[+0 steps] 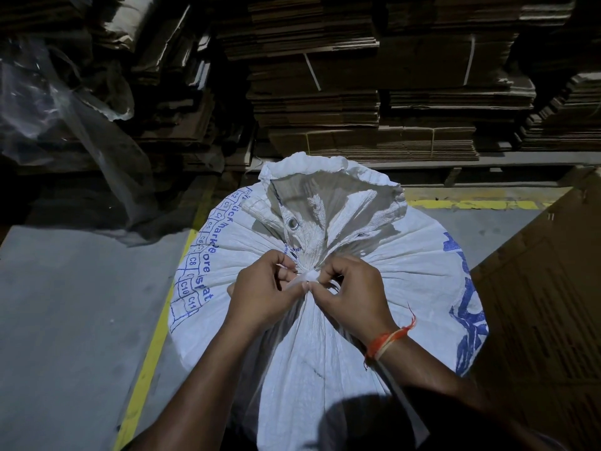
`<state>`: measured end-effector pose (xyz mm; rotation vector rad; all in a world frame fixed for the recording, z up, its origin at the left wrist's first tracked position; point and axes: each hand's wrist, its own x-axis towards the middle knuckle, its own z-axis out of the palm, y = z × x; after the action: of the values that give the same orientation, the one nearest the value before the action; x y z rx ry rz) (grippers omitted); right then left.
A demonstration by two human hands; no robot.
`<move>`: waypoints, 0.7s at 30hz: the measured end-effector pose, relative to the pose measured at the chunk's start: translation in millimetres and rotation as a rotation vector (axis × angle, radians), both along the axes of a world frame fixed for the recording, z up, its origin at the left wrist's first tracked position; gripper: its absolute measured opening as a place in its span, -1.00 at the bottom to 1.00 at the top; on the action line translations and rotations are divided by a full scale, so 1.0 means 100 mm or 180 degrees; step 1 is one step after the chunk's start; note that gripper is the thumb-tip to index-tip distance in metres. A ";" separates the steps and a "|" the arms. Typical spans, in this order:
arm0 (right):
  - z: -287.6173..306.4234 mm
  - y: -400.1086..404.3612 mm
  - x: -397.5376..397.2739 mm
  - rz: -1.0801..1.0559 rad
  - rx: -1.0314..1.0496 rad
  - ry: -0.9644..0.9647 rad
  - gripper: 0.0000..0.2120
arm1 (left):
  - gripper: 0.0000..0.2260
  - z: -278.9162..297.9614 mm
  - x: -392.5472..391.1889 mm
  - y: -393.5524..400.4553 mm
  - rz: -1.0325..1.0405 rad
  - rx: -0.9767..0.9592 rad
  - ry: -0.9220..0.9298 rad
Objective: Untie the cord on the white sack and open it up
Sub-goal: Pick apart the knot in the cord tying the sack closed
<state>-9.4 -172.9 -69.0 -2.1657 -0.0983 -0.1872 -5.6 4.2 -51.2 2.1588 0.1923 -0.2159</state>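
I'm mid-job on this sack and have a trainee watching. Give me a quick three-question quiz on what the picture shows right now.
1. True or false: the neck of the white sack is already loose and spread wide open.
2. Which hands are on the cord? A) left only B) right only C) both
3. Fill in: the painted line on the floor beside the sack is ____.

Key
1. False: the neck is gathered tight at the knot.
2. C: the left hand and the right hand both pinch the cord at the knot.
3. Yellow.
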 end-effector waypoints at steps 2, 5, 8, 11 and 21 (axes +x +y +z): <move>0.00 -0.01 0.01 0.0023 -0.0021 -0.0006 -0.82 | -0.71 0.01 0.01 -0.02 -0.0001 0.0198 -0.0126; 0.01 -0.01 0.01 0.0087 -0.0072 0.0022 -0.84 | -0.77 0.03 0.00 -0.04 0.0028 0.0331 -0.0216; 0.03 -0.04 0.03 0.0152 -0.0135 0.0101 -0.85 | -0.79 0.01 0.00 -0.02 0.0028 0.0323 -0.0194; 0.05 -0.08 0.04 0.0211 -0.0197 0.0125 -0.86 | -0.80 -0.01 0.01 -0.02 0.0028 0.0296 -0.0159; 0.11 -0.07 -0.01 0.0261 -0.0119 0.0125 -0.79 | -0.81 -0.06 0.03 0.00 0.0055 0.0136 -0.0138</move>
<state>-10.8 -180.3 -58.1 -2.1969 -0.1691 -0.0965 -2.3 4.4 -57.1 2.2012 0.1922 -0.1562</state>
